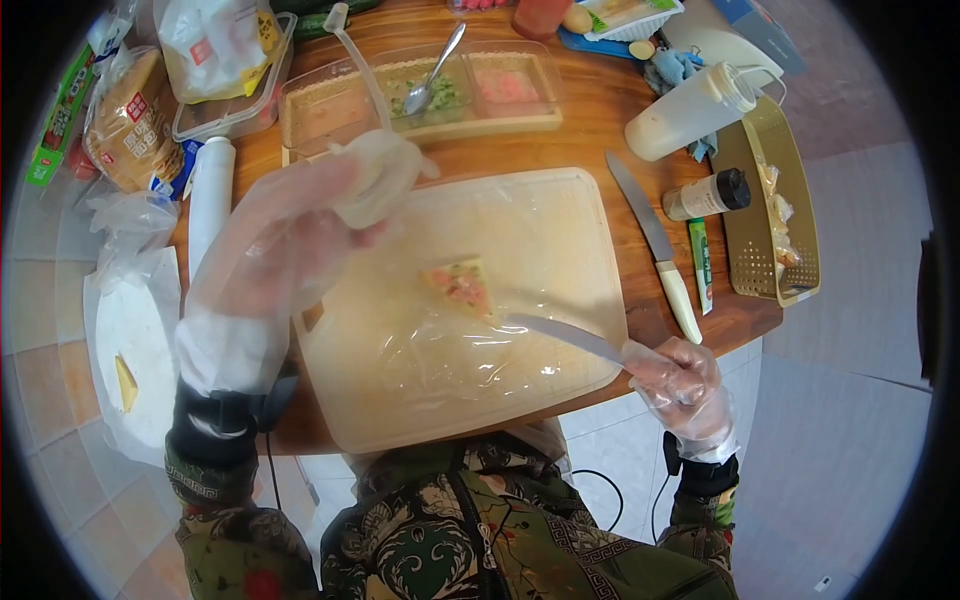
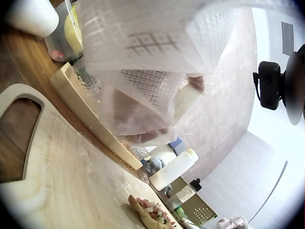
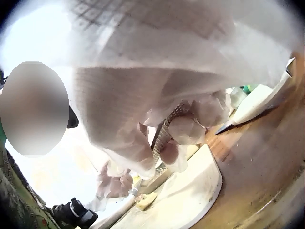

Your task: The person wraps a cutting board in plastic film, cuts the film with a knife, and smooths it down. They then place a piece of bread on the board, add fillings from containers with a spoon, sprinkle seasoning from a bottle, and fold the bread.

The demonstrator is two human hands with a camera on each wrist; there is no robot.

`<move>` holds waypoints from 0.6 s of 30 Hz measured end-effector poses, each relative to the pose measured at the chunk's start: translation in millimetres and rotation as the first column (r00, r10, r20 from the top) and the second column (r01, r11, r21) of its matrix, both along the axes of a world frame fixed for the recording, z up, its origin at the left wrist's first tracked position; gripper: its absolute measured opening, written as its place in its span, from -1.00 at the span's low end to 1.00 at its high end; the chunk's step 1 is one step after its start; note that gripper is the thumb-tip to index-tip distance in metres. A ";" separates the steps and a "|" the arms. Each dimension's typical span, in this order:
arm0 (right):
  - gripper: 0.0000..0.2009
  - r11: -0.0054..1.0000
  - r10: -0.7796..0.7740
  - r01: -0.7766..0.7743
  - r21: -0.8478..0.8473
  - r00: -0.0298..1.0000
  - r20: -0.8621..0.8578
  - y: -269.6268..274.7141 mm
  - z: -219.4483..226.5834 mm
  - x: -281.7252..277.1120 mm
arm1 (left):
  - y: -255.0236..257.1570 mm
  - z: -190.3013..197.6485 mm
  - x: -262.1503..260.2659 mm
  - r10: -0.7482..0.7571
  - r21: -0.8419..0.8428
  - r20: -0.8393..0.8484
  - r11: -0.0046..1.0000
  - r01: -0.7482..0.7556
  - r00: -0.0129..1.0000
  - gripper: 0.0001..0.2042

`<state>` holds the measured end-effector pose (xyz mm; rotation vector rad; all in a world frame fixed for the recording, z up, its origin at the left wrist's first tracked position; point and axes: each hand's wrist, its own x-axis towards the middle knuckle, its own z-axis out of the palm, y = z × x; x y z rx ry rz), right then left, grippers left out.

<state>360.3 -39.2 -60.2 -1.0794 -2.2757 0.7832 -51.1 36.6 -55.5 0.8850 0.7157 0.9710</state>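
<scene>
In the head view my gloved left hand (image 1: 330, 205) is raised over the far left of the cutting board (image 1: 550, 215), blurred. It pinches a pale, flat piece (image 2: 187, 101) whose kind I cannot tell. A bread triangle (image 1: 462, 288) topped with pink and green diced bits lies on clear film near the board's middle. My gloved right hand (image 1: 685, 388), by the board's near right edge, grips a knife (image 1: 565, 335). Its blade points left, with the tip close to the bread triangle. In the right wrist view, the fingers curl round its patterned handle (image 3: 164, 136).
Behind the board stands a divided tray (image 1: 540, 122) of diced fillings with a spoon (image 1: 420, 95) in it. Another knife (image 1: 645, 215), a bottle (image 1: 680, 110), a black-capped jar (image 1: 700, 195) and a basket (image 1: 800, 240) are at right. Bagged bread (image 1: 135, 125) and white paper (image 1: 150, 330) lie left.
</scene>
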 end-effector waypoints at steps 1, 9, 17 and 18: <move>-0.65 0.994 -0.072 0.074 -0.085 0.997 0.032 -1.1 7.9 -3.7 | -1.2 0.1 1.5 -0.002 0.001 0.000 1.000 0.002 1.000 -0.46; -0.73 0.963 -0.185 0.196 -0.186 0.980 0.072 2.3 -4.8 -21.2 | -2.2 -6.0 -1.9 0.062 -0.015 0.007 0.998 -0.062 0.998 -0.47; -0.74 0.840 -0.290 0.276 -0.468 0.956 0.044 8.5 4.9 -32.2 | -5.0 -7.7 -4.3 0.116 -0.020 0.023 0.993 -0.116 0.993 -0.47; -0.74 0.839 -0.290 0.276 -0.468 0.956 0.045 8.9 5.2 -32.8 | -5.0 -8.9 -4.7 0.122 -0.008 0.026 0.992 -0.122 0.992 -0.47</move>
